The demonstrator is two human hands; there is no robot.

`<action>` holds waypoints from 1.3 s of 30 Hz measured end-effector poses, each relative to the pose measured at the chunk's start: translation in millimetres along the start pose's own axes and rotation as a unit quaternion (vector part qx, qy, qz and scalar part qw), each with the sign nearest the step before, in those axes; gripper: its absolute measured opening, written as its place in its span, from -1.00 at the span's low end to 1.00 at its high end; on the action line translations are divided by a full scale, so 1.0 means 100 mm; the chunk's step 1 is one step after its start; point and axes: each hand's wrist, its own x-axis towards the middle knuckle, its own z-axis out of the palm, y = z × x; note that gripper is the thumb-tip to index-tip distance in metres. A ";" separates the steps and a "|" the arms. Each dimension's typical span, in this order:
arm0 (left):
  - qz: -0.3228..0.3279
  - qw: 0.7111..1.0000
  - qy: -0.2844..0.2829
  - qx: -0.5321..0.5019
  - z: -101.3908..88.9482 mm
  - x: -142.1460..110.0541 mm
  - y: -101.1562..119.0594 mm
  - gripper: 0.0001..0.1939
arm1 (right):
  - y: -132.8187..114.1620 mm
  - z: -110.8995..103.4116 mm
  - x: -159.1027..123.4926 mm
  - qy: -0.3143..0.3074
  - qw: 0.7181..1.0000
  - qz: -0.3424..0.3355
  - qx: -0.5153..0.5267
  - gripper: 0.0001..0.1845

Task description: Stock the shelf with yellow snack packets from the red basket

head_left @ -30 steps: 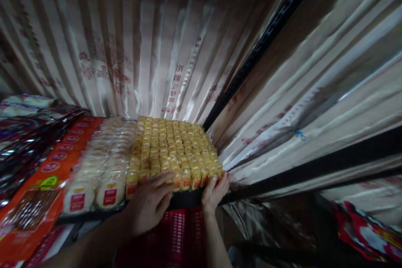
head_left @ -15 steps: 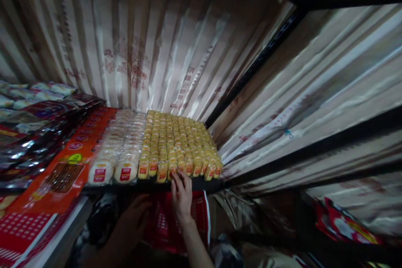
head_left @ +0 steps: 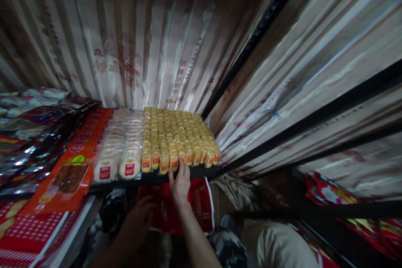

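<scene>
The thumb and fingers of my right hand are closed around the lower front of a small yellow wrapped snack cake. It stands at the front edge of a block of similar yellow cakes, lined up in rows on a black shelf. Below the shelf, my left hand is in shadow with its fingers loosely extended and apart, nothing seen in them. It is beside a red bag with a white edge, whose upper part lies under the shelf front. Whether the left fingertips touch the bag is unclear.
Left of the cakes stand two rows of round white wrapped snacks, then orange packets and dark shiny packets. A pleated printed curtain hangs behind. Black frame bars and red packages are at right.
My view has shifted slightly right. My right hand's fingers have slid lower on the front cake, with the thumb now on its left side. My left hand stays low beside the bag.
</scene>
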 end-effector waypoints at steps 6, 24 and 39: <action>0.015 1.000 0.002 0.011 -0.20 -0.15 -0.20 -0.69 | -0.07 0.03 0.02 0.006 1.000 0.006 0.022 -0.48; 0.110 0.992 0.036 0.038 -0.19 0.24 -0.26 -0.66 | -0.05 0.17 -0.07 0.022 0.999 0.027 0.039 -0.50; 0.099 0.987 0.079 0.099 0.30 0.68 -0.13 -0.57 | 0.01 0.22 -0.07 -0.011 0.990 0.108 0.094 -0.44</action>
